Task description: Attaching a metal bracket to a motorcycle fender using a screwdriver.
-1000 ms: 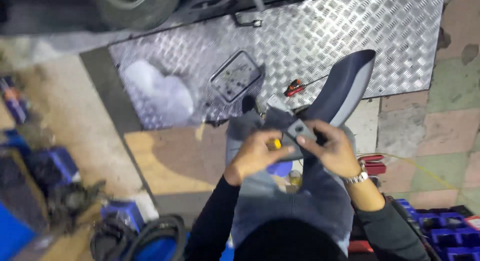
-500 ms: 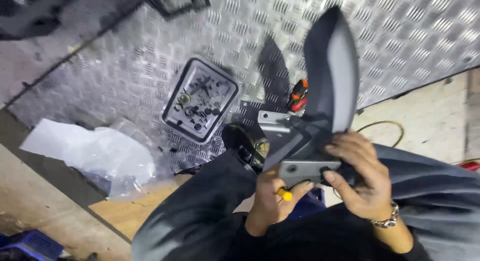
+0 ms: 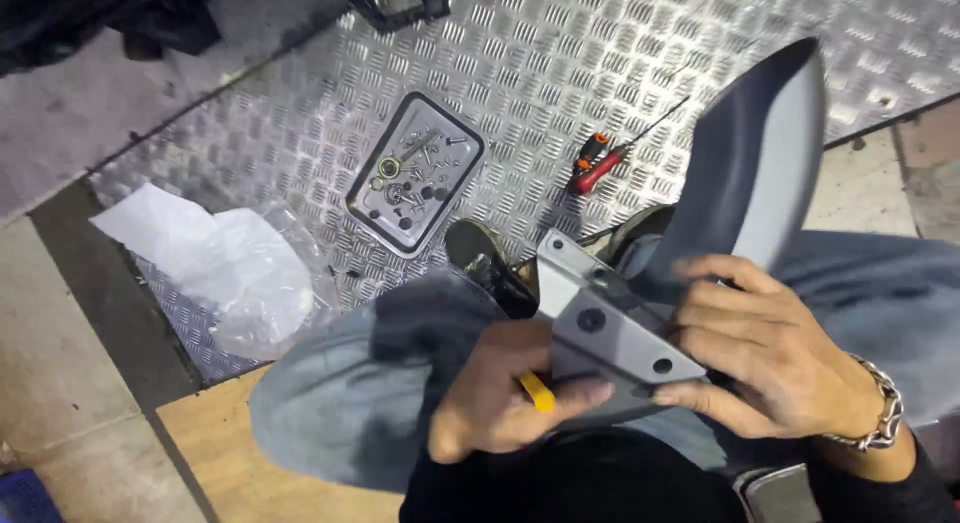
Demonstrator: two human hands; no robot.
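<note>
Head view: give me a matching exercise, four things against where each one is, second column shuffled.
Things:
1. screwdriver
2. tray of screws
3. plastic bag
4. grey panel

Places:
A. held in both hands over the lap
B. on the tread plate, right of the tray
C. at the plate's left edge, crumpled
D. on the tread plate, between bag and screwdriver

Pairs: 1-B, 2-D, 3-C, 4-A

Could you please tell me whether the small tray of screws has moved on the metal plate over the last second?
Cannot tell: the rectangular grey tray of screws lies on the checker-plate throughout; the camera moved.
</note>
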